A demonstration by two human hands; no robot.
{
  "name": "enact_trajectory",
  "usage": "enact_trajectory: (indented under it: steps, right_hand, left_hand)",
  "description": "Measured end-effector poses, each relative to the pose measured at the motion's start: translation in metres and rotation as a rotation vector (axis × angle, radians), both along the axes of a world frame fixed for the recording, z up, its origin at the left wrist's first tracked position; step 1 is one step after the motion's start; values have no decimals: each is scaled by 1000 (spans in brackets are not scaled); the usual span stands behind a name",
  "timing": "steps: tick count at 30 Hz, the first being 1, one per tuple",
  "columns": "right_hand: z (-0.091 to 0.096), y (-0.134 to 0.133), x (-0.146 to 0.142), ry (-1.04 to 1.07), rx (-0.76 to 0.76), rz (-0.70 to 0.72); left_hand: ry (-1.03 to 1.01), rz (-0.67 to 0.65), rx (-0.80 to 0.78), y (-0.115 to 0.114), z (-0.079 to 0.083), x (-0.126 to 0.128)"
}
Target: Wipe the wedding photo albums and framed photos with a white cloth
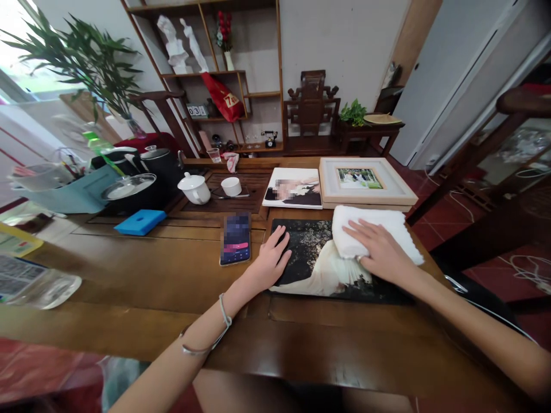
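A dark photo panel [301, 246] showing a pale flowing dress lies flat on the table in front of me. My left hand [274, 259] rests on the panel's left edge, fingers spread, holding it down without grasping. A folded white towel [387, 221] covers the panel's upper right part. Over the towel lies my right hand [381, 246], its fingers stretched across the top and its thumb at the near edge, gripping it against the panel. The panel's upper right corner is hidden under the towel.
Behind the panel lie a smaller photo print [293, 198] and a framed photo [365, 198]. A phone [236, 238] is left of my left hand. Farther left are a blue block [140, 222], a white lidded cup [194, 189], a black pot [159, 195] and a plastic container [47, 289].
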State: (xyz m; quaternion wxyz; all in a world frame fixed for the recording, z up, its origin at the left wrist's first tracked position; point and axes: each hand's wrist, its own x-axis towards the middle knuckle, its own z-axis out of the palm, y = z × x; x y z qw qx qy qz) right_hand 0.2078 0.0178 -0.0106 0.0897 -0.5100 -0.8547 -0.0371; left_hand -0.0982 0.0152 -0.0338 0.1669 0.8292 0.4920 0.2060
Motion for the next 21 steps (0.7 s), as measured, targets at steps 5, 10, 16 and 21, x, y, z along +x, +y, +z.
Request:
enact_trajectory:
  steps: [5, 10, 16, 21]
  right_hand:
    - [-1, 19, 8, 38, -32, -73]
    - [0, -37, 18, 17, -76, -111]
    - [4, -136, 14, -70, 5, 73]
    - [10, -122, 22, -61, -41, 104]
  left_hand:
    - [-2, 5, -4, 1, -1, 0]
    - [-13, 7, -2, 1, -1, 0]
    - [-18, 2, -4, 1, -3, 0]
    - [-32, 0, 4, 1, -3, -1]
